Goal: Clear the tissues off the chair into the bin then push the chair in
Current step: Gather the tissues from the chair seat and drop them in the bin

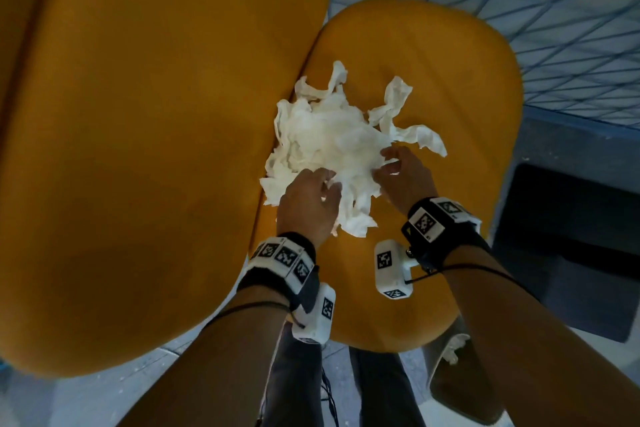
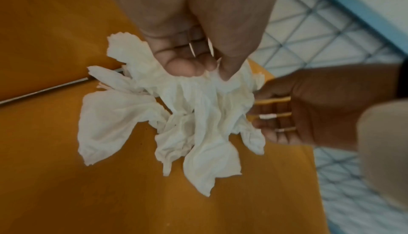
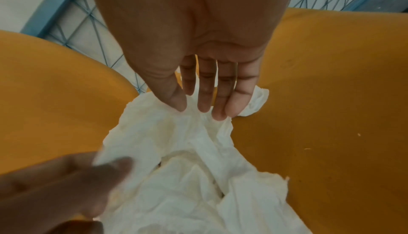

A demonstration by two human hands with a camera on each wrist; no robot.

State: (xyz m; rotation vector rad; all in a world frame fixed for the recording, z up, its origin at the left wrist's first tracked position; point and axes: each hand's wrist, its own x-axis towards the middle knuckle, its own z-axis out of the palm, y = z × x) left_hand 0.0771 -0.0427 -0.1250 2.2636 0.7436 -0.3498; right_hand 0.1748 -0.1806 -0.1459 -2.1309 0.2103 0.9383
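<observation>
1. A heap of crumpled white tissues [image 1: 332, 146] lies on the orange chair seat [image 1: 450, 87], beside the chair's backrest [image 1: 138, 132] on the left.
2. The left hand [image 1: 308, 204] reaches down at the heap's near-left edge, thumb and curled fingers pinching tissue.
3. The right hand [image 1: 403, 173] sits at the near-right edge, its fingers [image 3: 234, 98] extended side by side, tips touching the tissues.
4. A bin [image 1: 460, 388] stands on the floor, near right.

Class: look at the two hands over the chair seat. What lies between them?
The tissues lie between the left hand and right hand, heaped on the chair seat. The head view shows it best.
</observation>
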